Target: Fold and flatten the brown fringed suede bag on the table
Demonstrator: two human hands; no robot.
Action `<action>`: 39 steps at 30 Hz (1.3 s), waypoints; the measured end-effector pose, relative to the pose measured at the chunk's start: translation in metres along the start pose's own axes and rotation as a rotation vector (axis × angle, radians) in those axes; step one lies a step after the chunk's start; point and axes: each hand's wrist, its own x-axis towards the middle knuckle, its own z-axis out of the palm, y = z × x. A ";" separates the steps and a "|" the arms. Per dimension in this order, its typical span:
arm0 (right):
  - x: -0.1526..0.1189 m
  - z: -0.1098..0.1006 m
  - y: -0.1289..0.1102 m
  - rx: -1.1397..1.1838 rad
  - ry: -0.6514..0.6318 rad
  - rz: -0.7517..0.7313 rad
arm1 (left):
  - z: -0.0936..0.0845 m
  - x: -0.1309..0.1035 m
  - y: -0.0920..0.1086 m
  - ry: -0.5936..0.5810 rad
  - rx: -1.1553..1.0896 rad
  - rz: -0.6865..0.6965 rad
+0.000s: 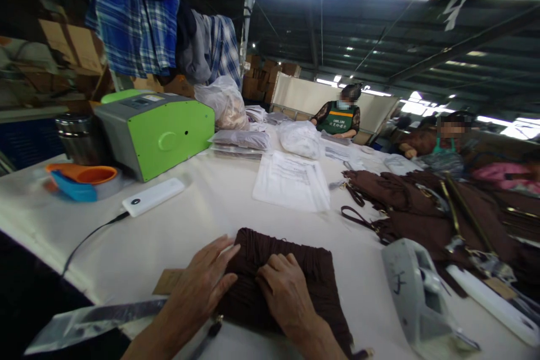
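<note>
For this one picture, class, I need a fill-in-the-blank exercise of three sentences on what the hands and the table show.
1. The left hand and right hand both rest on a folded garment whose colour is ____.
2. The machine at the far left of the table has a casing of grey and ____.
3. The white power bank has a ____ plugged into its near end.

Missing words: brown; green; cable
</note>
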 end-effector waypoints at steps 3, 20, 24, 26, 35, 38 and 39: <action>-0.002 -0.015 -0.001 0.070 0.029 0.037 | 0.028 0.008 -0.007 0.064 0.198 0.114; -0.066 -0.038 0.059 -0.014 -0.086 0.345 | 0.065 0.020 -0.010 -0.027 0.217 0.177; -0.067 -0.022 0.053 -0.081 -0.055 0.322 | 0.068 0.029 -0.001 -0.057 0.199 0.277; -0.066 -0.014 0.049 -0.096 -0.048 0.289 | 0.065 0.031 0.004 -0.142 0.151 0.238; -0.065 -0.025 0.059 -0.198 -0.027 0.242 | -0.039 0.010 -0.032 -0.020 -0.109 -0.248; -0.052 -0.032 0.068 -0.241 0.084 0.244 | -0.065 -0.020 -0.044 0.093 -0.113 -0.380; -0.050 -0.034 0.067 -0.244 0.072 0.253 | -0.065 -0.029 -0.043 0.113 -0.109 -0.380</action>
